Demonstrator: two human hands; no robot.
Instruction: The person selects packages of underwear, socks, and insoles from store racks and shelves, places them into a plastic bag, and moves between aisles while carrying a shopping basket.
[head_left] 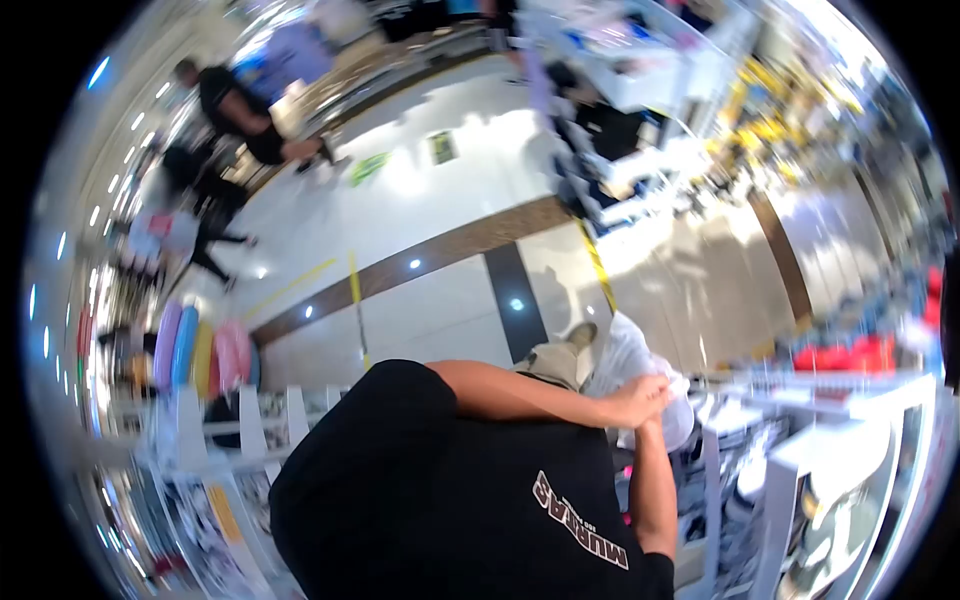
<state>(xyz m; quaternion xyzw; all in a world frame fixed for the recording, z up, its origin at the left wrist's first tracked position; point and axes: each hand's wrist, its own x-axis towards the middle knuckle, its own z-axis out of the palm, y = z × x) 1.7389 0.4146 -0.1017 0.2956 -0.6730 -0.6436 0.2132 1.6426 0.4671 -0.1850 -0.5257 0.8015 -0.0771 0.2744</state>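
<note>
My left hand (628, 402) reaches across from the left and meets my right hand (652, 418) in front of the right side of my black T-shirt. The two hands touch and overlap, so their separate fingers are hard to make out. Both are closed at a white, partly see-through plastic bag (622, 352), which bulges out above and to the right of them. Its contents cannot be made out.
White shelving (780, 500) with goods stands close on my right, another white rack (195, 425) on my left. Pastel rings (200, 350) stand beyond it. People (235, 110) are on the shiny floor (430, 300) at upper left. A white display stand (650, 75) is ahead.
</note>
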